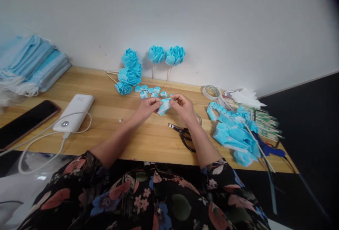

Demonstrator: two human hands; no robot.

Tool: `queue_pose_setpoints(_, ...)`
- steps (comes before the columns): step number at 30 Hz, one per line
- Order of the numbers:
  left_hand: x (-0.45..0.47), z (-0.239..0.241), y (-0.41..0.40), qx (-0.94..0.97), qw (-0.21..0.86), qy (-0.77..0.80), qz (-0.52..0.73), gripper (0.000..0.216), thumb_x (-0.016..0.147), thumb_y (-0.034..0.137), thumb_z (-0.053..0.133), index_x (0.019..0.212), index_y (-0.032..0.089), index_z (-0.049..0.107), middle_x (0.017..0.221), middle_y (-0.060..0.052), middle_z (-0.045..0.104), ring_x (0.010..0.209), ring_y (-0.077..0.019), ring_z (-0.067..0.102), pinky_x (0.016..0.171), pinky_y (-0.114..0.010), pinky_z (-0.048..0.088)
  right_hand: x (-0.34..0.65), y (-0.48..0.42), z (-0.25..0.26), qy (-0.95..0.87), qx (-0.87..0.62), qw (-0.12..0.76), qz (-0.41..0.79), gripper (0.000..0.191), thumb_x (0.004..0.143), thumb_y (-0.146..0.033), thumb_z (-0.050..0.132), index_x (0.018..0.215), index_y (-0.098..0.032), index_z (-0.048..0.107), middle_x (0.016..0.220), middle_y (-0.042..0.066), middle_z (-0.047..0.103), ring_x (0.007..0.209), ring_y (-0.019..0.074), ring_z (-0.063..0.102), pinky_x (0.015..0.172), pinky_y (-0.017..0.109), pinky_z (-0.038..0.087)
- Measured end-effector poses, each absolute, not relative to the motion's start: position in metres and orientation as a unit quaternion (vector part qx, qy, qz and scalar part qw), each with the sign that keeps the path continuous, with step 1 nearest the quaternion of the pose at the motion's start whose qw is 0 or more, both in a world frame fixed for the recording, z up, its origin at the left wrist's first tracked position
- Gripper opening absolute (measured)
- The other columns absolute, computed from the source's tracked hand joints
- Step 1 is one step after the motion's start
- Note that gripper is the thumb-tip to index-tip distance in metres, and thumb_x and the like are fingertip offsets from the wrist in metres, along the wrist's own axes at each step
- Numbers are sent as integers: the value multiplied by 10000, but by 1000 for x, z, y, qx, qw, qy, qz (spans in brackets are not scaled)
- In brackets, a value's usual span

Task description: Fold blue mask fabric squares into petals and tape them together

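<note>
Between my two hands I hold a small blue-and-white fabric piece (164,106), shaped like a petal. My left hand (148,108) pinches its left edge with thumb and fingers. On the opposite edge, my right hand (184,107) grips it the same way. Just behind my hands lie several small folded blue petals (144,91) on the table. Black-handled scissors (181,130) rest below my right hand, partly covered by my right forearm. Finished blue flowers (130,71) on sticks lie in a cluster at the back, and two more blue flowers (175,55) lean upright against the wall.
The wooden table (111,141) carries a stack of blue face masks (34,62), a phone (28,122) and a white power bank (75,112) with its cable at left. To the right are a tape roll (211,91), blue fabric scraps (233,134) and a blue-handled tool (272,151).
</note>
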State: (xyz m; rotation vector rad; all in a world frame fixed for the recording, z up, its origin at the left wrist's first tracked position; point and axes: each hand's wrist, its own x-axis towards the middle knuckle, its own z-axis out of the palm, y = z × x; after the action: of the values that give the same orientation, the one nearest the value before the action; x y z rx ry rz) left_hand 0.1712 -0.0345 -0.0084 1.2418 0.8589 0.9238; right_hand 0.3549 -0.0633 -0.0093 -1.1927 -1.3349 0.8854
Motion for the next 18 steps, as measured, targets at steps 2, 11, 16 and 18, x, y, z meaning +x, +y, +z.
queue_pose_setpoints(2,172,-9,-34,541,631,382,405,230,741,382,753,692,165,693,587,8,611,555,-102,517,579,-231,428,354,-64,-9,-569,-504,536,368,204,787,-393,713,905,-228,710,809,-4,657,731,150,572,688,288,492)
queue_pose_setpoints(11,172,-10,-32,539,622,393,410,281,724,427,733,753,147,725,576,23,600,537,-95,505,565,-237,411,354,-68,-3,-653,-482,517,271,103,823,-243,657,862,-245,753,895,17,712,867,179,660,818,332,530)
queue_pose_setpoints(16,172,-12,-32,504,647,389,419,288,694,426,757,709,145,691,579,20,590,541,-93,502,556,-231,406,355,-68,-2,-700,-466,488,234,142,837,-191,658,853,-271,774,1044,41,741,1053,219,673,997,421,503)
queue_pose_setpoints(18,172,-13,-31,483,663,387,421,295,668,426,777,707,147,686,589,17,594,552,-98,514,555,-231,408,355,-68,-3,-708,-466,479,228,163,838,-174,649,867,-275,775,1094,41,745,1087,222,672,1021,436,496)
